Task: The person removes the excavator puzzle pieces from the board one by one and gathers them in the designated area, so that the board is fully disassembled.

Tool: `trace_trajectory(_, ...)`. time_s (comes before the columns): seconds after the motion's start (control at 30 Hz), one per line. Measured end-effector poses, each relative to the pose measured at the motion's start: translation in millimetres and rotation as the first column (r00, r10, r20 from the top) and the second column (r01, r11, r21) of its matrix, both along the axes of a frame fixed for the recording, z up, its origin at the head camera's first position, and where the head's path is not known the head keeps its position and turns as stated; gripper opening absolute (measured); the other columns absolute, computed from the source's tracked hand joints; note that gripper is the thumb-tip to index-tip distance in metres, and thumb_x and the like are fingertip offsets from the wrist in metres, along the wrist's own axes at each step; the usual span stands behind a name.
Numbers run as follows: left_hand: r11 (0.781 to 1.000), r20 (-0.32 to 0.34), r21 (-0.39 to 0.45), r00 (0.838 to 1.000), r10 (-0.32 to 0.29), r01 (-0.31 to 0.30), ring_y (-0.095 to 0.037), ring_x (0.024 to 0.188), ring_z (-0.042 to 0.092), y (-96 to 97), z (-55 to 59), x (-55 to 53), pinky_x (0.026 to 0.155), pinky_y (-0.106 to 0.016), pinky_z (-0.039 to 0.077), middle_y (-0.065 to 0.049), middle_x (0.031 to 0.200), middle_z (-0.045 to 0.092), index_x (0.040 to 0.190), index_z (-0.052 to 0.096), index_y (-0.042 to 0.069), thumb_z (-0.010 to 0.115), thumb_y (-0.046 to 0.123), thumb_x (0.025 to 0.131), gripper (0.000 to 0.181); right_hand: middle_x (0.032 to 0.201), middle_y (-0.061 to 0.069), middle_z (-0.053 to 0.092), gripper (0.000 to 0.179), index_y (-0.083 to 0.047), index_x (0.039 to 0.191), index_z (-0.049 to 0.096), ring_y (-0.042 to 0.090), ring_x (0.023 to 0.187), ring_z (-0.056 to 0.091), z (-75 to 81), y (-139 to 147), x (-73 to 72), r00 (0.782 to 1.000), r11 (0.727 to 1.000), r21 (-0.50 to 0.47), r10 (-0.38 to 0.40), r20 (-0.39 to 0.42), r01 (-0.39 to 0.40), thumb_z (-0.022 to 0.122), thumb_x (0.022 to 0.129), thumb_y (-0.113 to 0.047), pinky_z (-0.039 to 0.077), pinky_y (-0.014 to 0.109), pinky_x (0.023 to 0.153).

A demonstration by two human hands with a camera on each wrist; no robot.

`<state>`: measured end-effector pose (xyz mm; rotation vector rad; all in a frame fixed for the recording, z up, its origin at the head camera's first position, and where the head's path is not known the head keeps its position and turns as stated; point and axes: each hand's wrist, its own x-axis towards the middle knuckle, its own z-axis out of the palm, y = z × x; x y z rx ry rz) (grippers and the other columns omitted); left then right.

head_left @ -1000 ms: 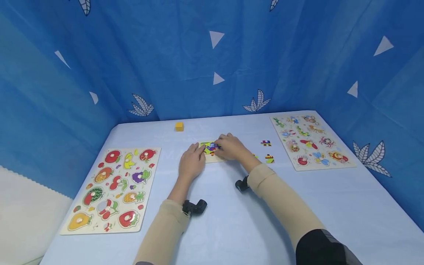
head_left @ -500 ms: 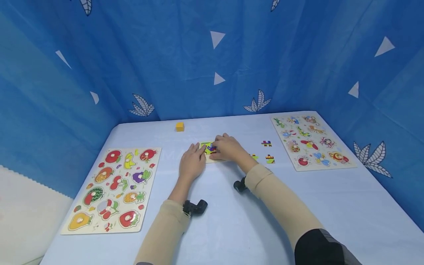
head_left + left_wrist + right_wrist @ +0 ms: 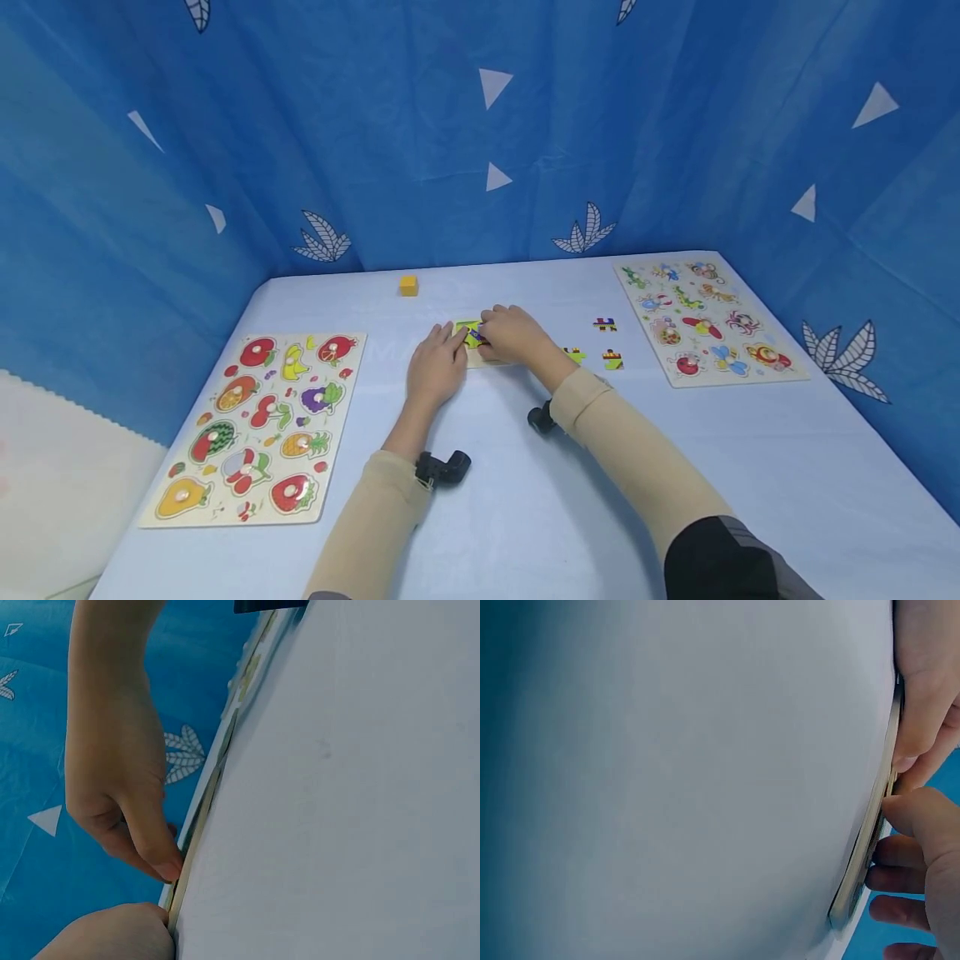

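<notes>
A small wooden jigsaw board point(image 3: 477, 360) with a yellow-green picture lies flat at the middle of the table. My left hand point(image 3: 437, 367) rests on its left side, fingers extended and fingertips on the picture. Over the board's right part, my right hand point(image 3: 516, 335) pinches a purple-blue jigsaw piece point(image 3: 478, 336) down at the picture; most of the piece is hidden by the fingers. In the left wrist view, the right hand's thumb and fingers point(image 3: 161, 859) meet at the board's edge. The left fingers point(image 3: 900, 877) show spread beside the board in the right wrist view.
Loose jigsaw pieces point(image 3: 612, 360) lie right of the board, one point(image 3: 604, 324) farther back. A fruit peg puzzle point(image 3: 349, 354) lies at left and an animal peg puzzle point(image 3: 720, 325) at right. A yellow cube point(image 3: 408, 287) sits near the back edge, before a blue curtain point(image 3: 420, 167).
My right hand has shifted slightly left with the jigsaw piece, its fingers lower over the picture. My left hand has stayed in place on the board.
</notes>
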<state>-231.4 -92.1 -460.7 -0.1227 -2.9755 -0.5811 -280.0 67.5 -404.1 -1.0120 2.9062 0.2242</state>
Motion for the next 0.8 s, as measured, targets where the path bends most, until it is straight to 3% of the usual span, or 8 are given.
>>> trace_trajectory(0.37,1.0,-0.01,-0.01,1.0,0.001,-0.001,-0.028,0.151,0.029,0.3,-0.4,-0.4,0.123,-0.047,0.027,-0.005,0.16,0.038,0.149,0.046,0.027,0.036,0.035,0.106,0.045,0.146,0.009,0.056,0.039,-0.013,0.125,0.069,0.031,0.138,0.049,-2.1,-0.7,-4.7,1.0,1.0,0.005,0.001,0.025,-0.001,0.055,0.096,-0.034,0.038,0.05,0.117)
trace_trajectory(0.43,1.0,-0.008,-0.01,1.0,0.001,-0.001,-0.028,0.151,0.029,0.2,-0.3,-0.5,0.123,-0.047,0.027,-0.005,0.16,0.038,0.149,0.046,0.027,0.036,0.035,0.106,0.045,0.143,0.009,0.057,0.037,-0.014,0.123,0.07,0.03,0.134,0.053,-2.5,-0.1,-4.9,1.0,1.0,-0.003,0.008,0.022,-0.008,0.056,0.096,-0.033,0.041,0.05,0.115)
trace_trajectory(0.63,1.0,-0.008,-0.011,1.0,0.006,-0.006,-0.028,0.151,0.029,0.0,0.0,-0.5,0.123,-0.047,0.027,-0.005,0.16,0.038,0.148,0.047,0.026,0.036,0.035,0.106,0.045,0.114,0.005,0.066,0.032,-0.014,0.117,0.072,0.022,0.1,0.061,-3.4,2.7,-4.0,1.0,0.999,-0.04,0.025,0.012,-0.024,0.057,0.095,-0.033,0.053,0.045,0.096)
trace_trajectory(0.8,1.0,-0.016,-0.004,1.0,0.004,-0.004,-0.028,0.151,0.029,0.2,0.1,-0.3,0.123,-0.047,0.027,-0.005,0.159,0.039,0.148,0.048,0.026,0.036,0.035,0.105,0.045,0.114,0.003,0.064,0.039,-0.016,0.124,0.069,0.019,0.099,0.058,-3.1,5.0,-4.6,0.999,0.998,-0.054,0.027,0.046,-0.024,0.059,0.097,-0.043,0.053,0.041,0.095)
